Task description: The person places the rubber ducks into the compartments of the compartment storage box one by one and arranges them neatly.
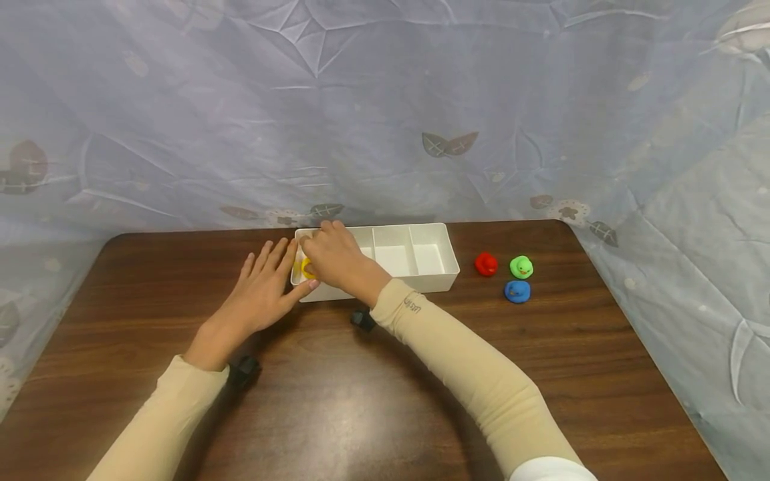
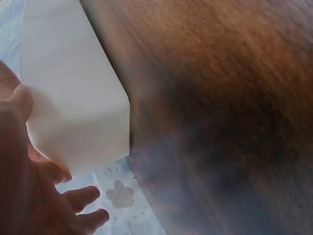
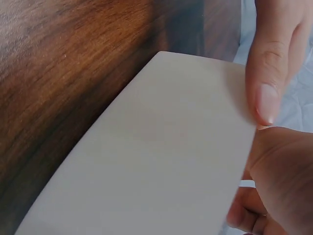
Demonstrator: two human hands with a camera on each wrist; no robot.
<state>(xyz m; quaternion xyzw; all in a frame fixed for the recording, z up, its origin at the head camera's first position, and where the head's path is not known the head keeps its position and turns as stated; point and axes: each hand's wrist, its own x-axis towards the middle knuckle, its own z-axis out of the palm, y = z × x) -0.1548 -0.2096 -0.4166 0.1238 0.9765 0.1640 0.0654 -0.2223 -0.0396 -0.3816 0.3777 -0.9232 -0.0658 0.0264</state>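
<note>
A white divided box [image 1: 415, 284] stands near the table's back edge. My right hand [image 1: 340, 256] reaches into its leftmost compartment, fingers curled down around a small yellow toy [image 1: 307, 268]. Most of that toy is hidden; it looks like a rubber duck. At the box's left end rests my left hand [image 1: 260, 294], fingers spread and thumb against the front rim. Both wrist views show the box's plain outer wall [image 2: 73, 83]. To the right of the box sit a red rubber duck [image 1: 486, 264], a green one [image 1: 521, 267] and a blue one [image 1: 517, 291].
The brown wooden table [image 1: 337, 401] has rounded back corners. A grey-blue patterned cloth [image 1: 385, 133] hangs behind it and at its sides. White dividers [image 1: 412, 250] split the box into a row of compartments.
</note>
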